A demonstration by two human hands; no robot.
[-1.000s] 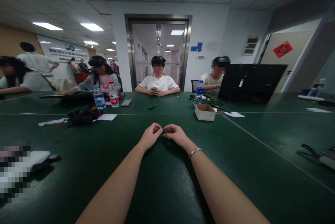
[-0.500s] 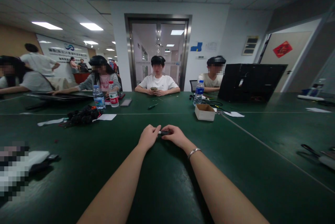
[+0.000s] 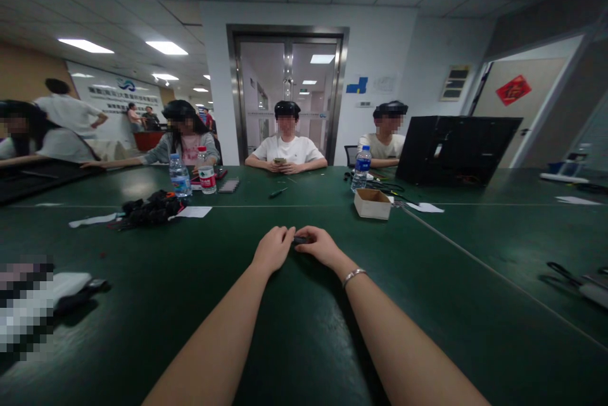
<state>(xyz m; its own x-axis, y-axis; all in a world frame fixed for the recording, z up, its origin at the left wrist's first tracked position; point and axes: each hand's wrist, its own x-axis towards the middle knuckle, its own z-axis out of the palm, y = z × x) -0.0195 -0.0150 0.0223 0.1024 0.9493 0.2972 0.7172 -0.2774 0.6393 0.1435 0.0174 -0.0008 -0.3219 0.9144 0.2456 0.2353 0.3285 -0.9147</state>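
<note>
In the head view, my right hand, with a silver bracelet at the wrist, pinches a small black stick-like object just above the green table. Its exact kind is too small to make out. Close against the object's left end is my left hand, its fingers curled together and its thumb side towards the right hand. What lies inside those fingers is hidden. Both hands are nearly touching, near the middle of the table.
A small open cardboard box stands beyond my right hand, beside a water bottle. A green-handled screwdriver lies farther ahead. Black cables are heaped at left; a big black monitor stands at right. Several people sit opposite.
My left hand has shifted slightly right and now covers the object's metal end. At the far left, a person has lowered a flat black panel towards the table's left edge.
</note>
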